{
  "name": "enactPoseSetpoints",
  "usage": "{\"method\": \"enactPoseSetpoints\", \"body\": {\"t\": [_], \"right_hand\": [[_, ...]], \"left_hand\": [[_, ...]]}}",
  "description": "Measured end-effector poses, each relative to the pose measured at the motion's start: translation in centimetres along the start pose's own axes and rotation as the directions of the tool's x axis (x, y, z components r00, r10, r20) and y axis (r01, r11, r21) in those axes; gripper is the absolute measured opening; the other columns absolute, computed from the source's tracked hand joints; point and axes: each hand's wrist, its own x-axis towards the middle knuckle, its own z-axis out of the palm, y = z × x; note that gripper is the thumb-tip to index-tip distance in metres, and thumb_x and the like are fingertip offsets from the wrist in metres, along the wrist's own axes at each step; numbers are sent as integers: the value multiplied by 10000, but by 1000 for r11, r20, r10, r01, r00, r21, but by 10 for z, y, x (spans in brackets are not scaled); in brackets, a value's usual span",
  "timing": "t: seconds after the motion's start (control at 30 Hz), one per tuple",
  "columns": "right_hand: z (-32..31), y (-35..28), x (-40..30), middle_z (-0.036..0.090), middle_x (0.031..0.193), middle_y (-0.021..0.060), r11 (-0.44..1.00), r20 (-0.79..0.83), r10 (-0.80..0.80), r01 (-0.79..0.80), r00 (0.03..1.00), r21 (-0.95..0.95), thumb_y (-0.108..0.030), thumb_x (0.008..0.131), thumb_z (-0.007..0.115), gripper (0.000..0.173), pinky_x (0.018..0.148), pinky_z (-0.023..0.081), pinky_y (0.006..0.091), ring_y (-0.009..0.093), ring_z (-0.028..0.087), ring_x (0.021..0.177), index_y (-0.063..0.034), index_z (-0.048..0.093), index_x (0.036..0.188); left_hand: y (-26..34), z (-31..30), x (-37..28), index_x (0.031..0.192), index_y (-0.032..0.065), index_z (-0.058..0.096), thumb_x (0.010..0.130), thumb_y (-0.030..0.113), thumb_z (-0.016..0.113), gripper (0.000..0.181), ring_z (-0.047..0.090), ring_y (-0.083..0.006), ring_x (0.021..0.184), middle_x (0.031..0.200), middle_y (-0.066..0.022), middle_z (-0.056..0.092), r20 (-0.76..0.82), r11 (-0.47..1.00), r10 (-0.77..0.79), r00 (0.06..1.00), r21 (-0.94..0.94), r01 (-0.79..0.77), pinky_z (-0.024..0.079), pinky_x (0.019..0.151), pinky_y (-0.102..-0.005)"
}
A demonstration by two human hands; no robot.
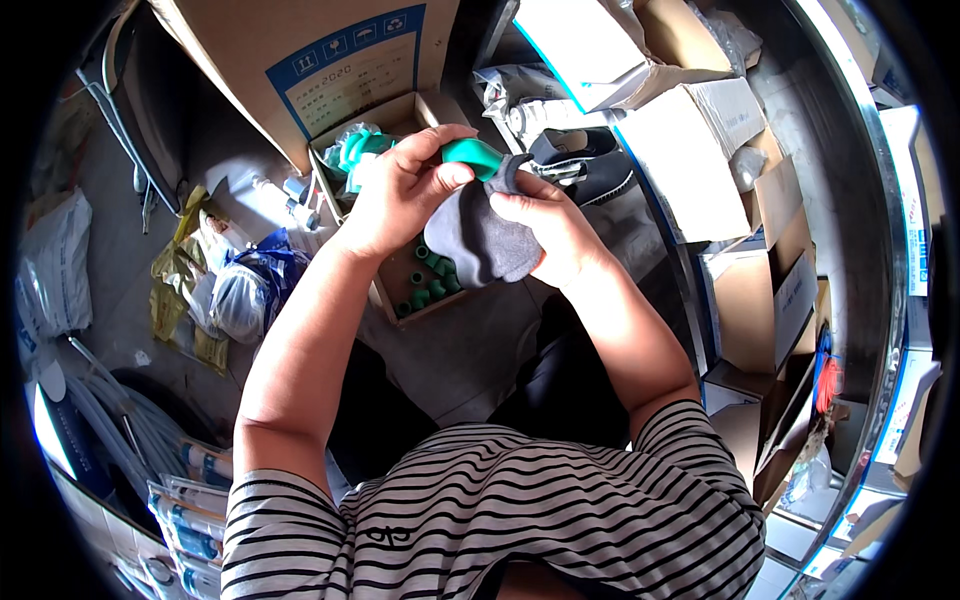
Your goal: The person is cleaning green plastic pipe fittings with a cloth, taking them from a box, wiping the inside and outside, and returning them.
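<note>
My left hand [397, 187] grips a smooth green plastic pipe fitting [474, 156] between thumb and fingers. In my right hand [559, 229] is a dark grey cloth [484, 240], bunched up and hanging down below the fingers. An edge of the cloth wraps against the fitting's right end, so that end is hidden. Beneath my hands stands a shallow open box [386, 300] on the floor. Small green pipe fittings [431, 289] lie loose in its near part, and larger green fittings [360, 150], partly in clear plastic, fill its far left part.
A big printed carton [352, 67] rises behind the box. Dark shoes [592, 169] sit beyond my right hand. Open cardboard boxes [690, 157] line the shelving on the right. Plastic bags [240, 292] and coiled grey tubing [112, 420] lie on the left.
</note>
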Motion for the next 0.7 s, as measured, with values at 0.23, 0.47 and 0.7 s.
{"method": "enactPoseSetpoints", "body": {"t": [0.23,0.47,0.7], "right_hand": [[-8,1,-1,586,866,34,971,42,-161,166,986,-173,-83,815,570,231,702,474,245,91,563,785,-29,556,1038],[-4,7,2,562,813,138,-75,428,-575,476,697,-876,-17,720,554,162,617,474,317,285,580,735,-52,580,876],[-5,13,2,593,807,91,235,304,-540,487,785,-841,-41,736,594,133,614,468,282,203,589,723,-49,616,867]], "left_hand": [[2,-4,-1,1124,23,507,825,168,601,346,539,-101,900,983,-37,574,117,921,-87,989,-369,125,437,794,-229],[21,-21,4,876,7,582,792,533,535,535,539,-93,589,676,-56,564,84,732,-664,743,-128,669,453,509,-227],[19,-10,1,1043,-1,562,811,295,613,380,552,-77,686,807,-34,591,96,817,-521,848,-232,528,472,628,-212]]}}
